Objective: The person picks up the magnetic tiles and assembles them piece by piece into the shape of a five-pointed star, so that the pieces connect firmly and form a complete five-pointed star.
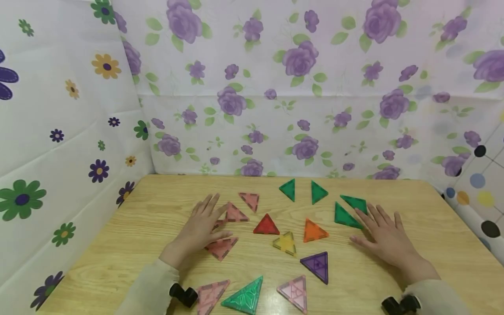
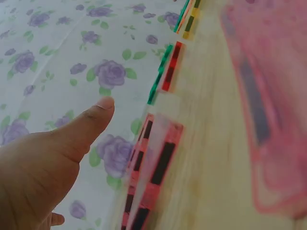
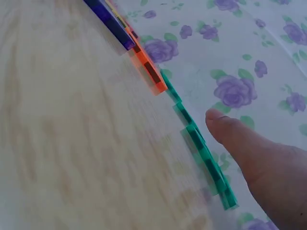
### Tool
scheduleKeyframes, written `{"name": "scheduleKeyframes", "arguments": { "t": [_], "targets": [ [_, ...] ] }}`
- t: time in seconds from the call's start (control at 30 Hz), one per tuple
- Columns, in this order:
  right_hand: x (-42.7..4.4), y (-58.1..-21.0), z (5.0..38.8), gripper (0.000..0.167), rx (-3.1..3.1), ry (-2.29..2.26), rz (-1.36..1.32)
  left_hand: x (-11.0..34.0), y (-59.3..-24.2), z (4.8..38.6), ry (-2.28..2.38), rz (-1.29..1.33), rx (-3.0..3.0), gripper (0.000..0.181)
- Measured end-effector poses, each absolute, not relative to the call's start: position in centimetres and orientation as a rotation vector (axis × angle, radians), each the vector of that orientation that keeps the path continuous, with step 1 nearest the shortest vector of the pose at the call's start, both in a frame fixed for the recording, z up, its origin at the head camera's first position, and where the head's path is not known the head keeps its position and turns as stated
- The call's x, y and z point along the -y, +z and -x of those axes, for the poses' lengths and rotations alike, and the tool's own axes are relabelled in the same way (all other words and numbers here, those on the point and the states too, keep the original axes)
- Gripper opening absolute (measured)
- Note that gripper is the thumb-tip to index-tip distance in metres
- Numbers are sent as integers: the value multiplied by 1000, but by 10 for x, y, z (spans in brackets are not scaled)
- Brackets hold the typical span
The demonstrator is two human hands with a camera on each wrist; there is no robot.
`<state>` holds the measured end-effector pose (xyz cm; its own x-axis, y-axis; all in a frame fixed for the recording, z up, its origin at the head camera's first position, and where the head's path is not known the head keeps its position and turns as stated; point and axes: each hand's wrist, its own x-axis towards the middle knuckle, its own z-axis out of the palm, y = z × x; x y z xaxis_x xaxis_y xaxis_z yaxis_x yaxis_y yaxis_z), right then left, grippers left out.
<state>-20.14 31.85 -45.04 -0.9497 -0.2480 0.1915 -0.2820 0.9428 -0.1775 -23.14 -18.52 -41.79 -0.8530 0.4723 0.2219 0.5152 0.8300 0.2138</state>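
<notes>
My left hand [image 1: 200,226] is spread over a group of translucent pink triangle tiles [image 1: 222,249] at the left of the table, partly covering them. Its thumb [image 2: 98,115] is extended in the left wrist view. On the right, my right hand [image 1: 383,239] has its fingers apart, the fingertips at the edge of two green triangle tiles [image 1: 345,216]; whether they touch is unclear. Between the hands lie a red triangle tile [image 1: 266,225], an orange triangle tile [image 1: 314,231], a yellow triangle tile [image 1: 290,241] and a purple triangle tile [image 1: 320,266]. Neither hand grips anything.
Two more green tiles [image 1: 288,190] lie near the back edge of the wooden table [image 1: 157,197]. Close to the front are a larger green tile [image 1: 246,297], a pale pink tile [image 1: 296,292] and another pink tile [image 1: 210,295]. Flowered cloth [image 1: 275,118] hangs behind.
</notes>
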Motion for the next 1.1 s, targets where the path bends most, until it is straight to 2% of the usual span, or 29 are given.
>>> {"name": "scheduleKeyframes", "arguments": {
  "t": [0.23,0.5,0.73,0.9,1.1],
  "targets": [
    [-310,-435,198,83,2932,301,-404,177,-405,227,-413,793,2759,75],
    [-300,-418,186,69,2811,276,-410,161,-386,214,-397,839,2604,71],
    [-288,-410,178,56,2605,245,-533,145,-370,199,-385,972,2319,72],
    [-278,-405,172,57,2486,253,-630,131,-364,187,-391,1040,2192,67],
    [-266,-398,164,54,2385,275,-725,112,-361,170,-488,1096,2164,73]
  ]
}}
